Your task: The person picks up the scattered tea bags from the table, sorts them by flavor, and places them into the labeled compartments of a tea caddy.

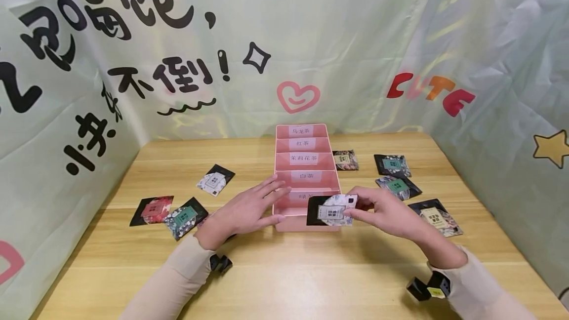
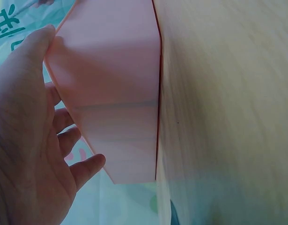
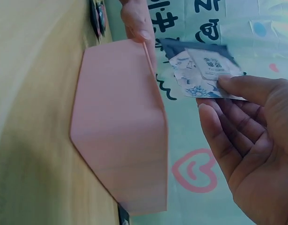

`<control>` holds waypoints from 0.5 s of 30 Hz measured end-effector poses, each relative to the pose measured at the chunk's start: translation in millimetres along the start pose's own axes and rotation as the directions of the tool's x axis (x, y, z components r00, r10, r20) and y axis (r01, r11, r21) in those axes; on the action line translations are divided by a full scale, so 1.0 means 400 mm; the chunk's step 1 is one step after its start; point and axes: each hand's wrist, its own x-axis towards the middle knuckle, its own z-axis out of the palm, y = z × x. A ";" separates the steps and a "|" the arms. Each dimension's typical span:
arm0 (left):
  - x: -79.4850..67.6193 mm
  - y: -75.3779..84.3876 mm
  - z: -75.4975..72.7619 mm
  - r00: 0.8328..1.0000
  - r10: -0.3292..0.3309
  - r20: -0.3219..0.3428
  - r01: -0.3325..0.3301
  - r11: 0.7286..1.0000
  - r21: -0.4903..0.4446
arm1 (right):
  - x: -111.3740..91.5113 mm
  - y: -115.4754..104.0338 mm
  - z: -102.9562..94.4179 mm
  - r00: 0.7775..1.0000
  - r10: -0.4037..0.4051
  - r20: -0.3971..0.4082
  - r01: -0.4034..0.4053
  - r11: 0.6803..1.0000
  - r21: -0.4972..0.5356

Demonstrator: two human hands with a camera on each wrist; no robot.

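Note:
A long pink box [image 1: 306,224] with several labelled compartments in a row stands in the middle of the table. Above its front compartment my right hand [image 1: 391,214] pinches a black-and-white tea sachet [image 1: 331,210] between thumb and fingers, the sachet's label facing up. From the right wrist view, the sachet [image 3: 200,72] shows a blue floral print and sits above the level of the box rim. My left hand [image 1: 246,209] rests at the box's left rim with its fingers spread and loosely extended; in the left wrist view its fingertips lie along the edge of the pink wall [image 2: 111,75].
Left of the box lie a white-labelled sachet [image 1: 215,180], a red one [image 1: 153,210] and a green one [image 1: 185,218]; another is mostly behind my left hand. Several more, including a cream-labelled sachet [image 1: 436,217], lie on the right. A printed cloth [image 1: 355,38] encloses the table.

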 end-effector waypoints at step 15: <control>0.001 0.000 -0.001 1.000 -0.006 0.009 0.007 1.000 -0.016 | 0.057 -0.022 -0.065 0.993 0.117 0.025 -0.118 0.992 0.049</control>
